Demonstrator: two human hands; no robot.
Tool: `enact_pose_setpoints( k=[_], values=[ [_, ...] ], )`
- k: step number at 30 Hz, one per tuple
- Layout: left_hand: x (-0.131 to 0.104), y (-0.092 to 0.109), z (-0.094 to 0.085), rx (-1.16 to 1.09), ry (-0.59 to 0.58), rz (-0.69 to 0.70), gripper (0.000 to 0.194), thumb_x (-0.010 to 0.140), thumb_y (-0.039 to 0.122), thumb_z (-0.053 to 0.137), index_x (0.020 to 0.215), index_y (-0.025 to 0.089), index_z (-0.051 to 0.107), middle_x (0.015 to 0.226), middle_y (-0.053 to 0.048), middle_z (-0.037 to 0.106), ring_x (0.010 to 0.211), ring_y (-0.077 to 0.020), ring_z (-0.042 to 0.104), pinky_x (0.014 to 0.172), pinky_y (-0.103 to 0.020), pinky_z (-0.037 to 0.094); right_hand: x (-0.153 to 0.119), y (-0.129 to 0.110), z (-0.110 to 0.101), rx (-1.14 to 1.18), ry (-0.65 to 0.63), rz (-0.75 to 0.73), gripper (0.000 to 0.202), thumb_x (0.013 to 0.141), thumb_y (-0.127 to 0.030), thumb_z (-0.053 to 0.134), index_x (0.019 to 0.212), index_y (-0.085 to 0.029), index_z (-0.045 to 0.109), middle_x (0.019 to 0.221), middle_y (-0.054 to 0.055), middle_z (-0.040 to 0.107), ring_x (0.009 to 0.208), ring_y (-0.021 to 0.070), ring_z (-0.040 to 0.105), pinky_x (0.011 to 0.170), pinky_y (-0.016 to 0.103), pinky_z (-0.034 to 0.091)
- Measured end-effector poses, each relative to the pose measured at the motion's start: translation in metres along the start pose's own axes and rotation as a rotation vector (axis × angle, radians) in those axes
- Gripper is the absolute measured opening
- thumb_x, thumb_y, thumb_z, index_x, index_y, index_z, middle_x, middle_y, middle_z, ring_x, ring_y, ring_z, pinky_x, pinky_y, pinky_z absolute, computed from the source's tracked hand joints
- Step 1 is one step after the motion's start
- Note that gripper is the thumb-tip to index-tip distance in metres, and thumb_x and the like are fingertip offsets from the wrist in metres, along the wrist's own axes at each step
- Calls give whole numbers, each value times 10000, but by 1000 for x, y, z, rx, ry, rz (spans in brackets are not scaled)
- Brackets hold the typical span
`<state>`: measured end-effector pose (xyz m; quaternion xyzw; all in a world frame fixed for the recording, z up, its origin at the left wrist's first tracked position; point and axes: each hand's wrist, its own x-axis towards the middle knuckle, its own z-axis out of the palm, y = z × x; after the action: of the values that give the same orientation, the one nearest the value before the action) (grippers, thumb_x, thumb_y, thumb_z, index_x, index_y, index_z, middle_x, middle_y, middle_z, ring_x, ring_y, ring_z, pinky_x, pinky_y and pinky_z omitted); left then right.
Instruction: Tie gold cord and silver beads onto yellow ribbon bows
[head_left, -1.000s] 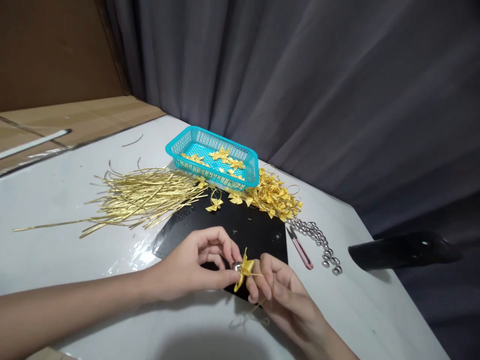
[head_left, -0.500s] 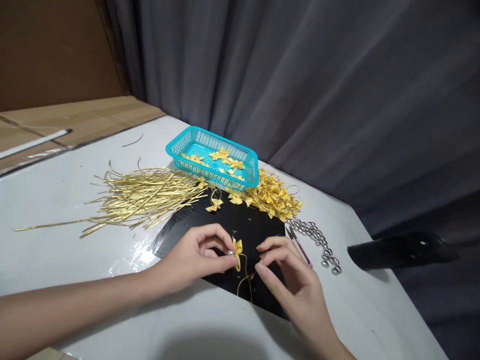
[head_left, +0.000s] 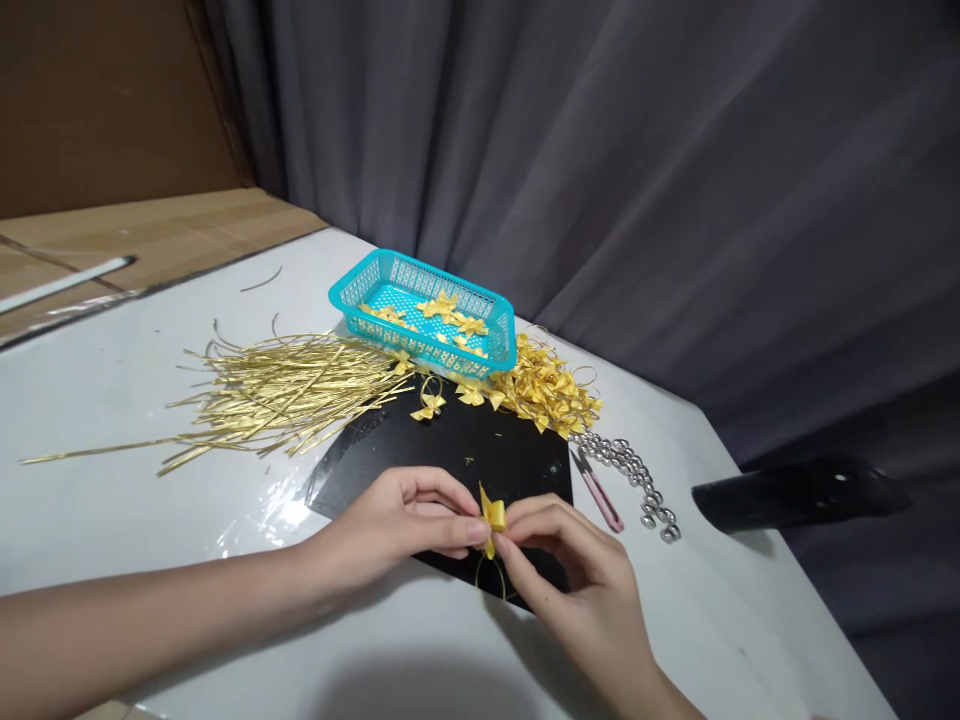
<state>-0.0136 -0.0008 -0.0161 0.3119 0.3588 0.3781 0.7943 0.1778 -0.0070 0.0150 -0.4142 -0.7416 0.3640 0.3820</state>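
Above the black mat (head_left: 442, 460), a small yellow ribbon bow (head_left: 493, 512) is held between my two hands. My left hand (head_left: 416, 515) pinches it from the left with thumb and fingertips; the silver piece there is now hidden. From the right, the thumb and fingers of my right hand (head_left: 577, 560) are closed on the bow's ribbon. A thin gold cord (head_left: 491, 572) loops down below the bow. Another finished-looking bow (head_left: 429, 405) with a cord loop lies on the mat's far part.
A blue basket (head_left: 510, 345) holds several yellow bows. Left of it lies a bundle of gold cords (head_left: 292, 390); right, a heap of yellow bows (head_left: 547, 390). Pink-handled snips (head_left: 600, 495) and silver beads (head_left: 637, 475) lie right of the mat, near a black post (head_left: 780, 495).
My right hand has moved left and taken hold of the bow, which my left hand alone held before. The bow has shifted slightly right and turned.
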Motion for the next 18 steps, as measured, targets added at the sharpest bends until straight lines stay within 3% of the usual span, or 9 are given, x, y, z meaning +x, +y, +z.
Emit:
enact_pose_setpoints(
  k=[4, 11, 18],
  values=[
    [-1, 3, 1, 40, -12, -6, 252, 703, 326, 823, 807, 137, 693, 758, -32, 741, 747, -117, 678, 697, -190, 509, 0, 0, 0, 103, -49, 71, 88, 846, -150, 659, 780, -206, 648, 879, 33, 669, 811, 134, 653, 719, 207, 543],
    [0, 2, 1, 88, -32, -8, 302, 781, 416, 745, 834, 120, 722, 712, -59, 734, 678, -127, 684, 637, -193, 519, -1, 5, 0, 351, -71, 320, 115, 816, -217, 727, 740, -191, 644, 821, 12, 671, 741, 104, 635, 643, 158, 518],
    [1, 1, 1, 110, -41, 30, 301, 789, 406, 737, 846, 112, 704, 738, -69, 728, 692, -144, 680, 612, -212, 534, 2, 8, -2, 538, -61, 450, 177, 774, -264, 787, 716, -176, 644, 759, -4, 665, 727, 92, 622, 666, 164, 501]
  ],
)
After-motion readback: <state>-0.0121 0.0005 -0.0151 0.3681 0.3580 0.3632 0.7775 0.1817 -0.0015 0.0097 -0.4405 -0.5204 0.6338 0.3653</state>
